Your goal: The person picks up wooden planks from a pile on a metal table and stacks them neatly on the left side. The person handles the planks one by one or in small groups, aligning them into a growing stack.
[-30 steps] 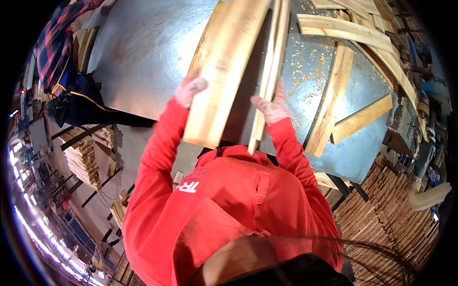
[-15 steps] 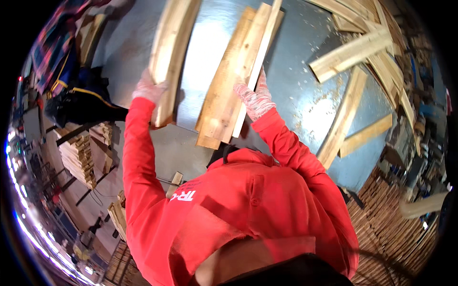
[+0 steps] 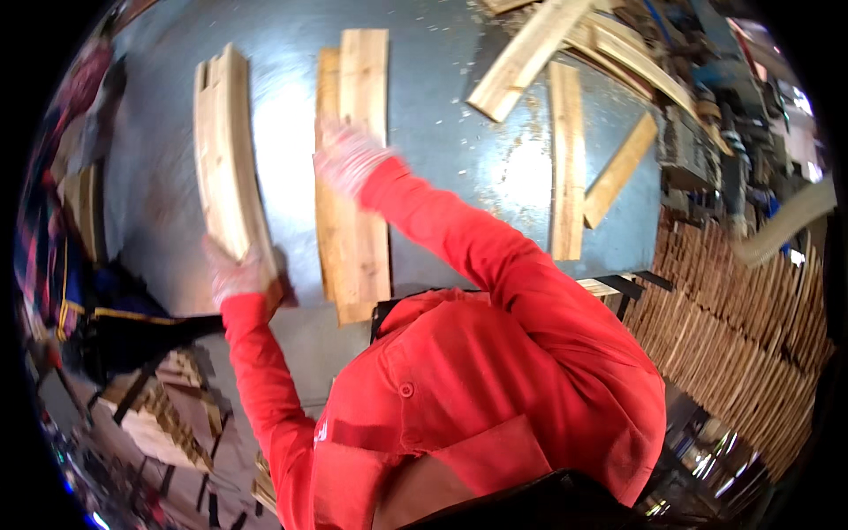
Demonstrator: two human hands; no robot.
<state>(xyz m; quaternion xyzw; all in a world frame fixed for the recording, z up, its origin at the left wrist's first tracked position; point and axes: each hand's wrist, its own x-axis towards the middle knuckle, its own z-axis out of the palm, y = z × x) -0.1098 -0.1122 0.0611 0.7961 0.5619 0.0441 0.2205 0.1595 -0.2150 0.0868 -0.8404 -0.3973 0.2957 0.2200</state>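
My left hand point(image 3: 238, 272), in a pale knitted glove, is closed around the near end of a stack of light wooden boards point(image 3: 223, 150) lying lengthwise on the metal tabletop. The thumb is at the right side of the stack, the fingers at its left. To the right lie overlapping boards: a lighter one point(image 3: 364, 247) partly covers a more orange one point(image 3: 327, 252). My right hand point(image 3: 351, 159), gloved alike and smeared by motion, is over these two boards, near their left edge. Whether its fingers grip a board cannot be made out.
A single board point(image 3: 566, 159) and a shorter orange piece point(image 3: 620, 170) lie at the table's right. Behind them is a loose heap of boards point(image 3: 530, 57). Wood stacks point(image 3: 733, 327) stand beyond the right edge, and more point(image 3: 168, 428) at lower left. Dark cloth point(image 3: 115, 305) hangs at left.
My right hand has moved from the right edge of the middle boards to over their left side. The narrow strip it held no longer shows there. The whole view has shifted.
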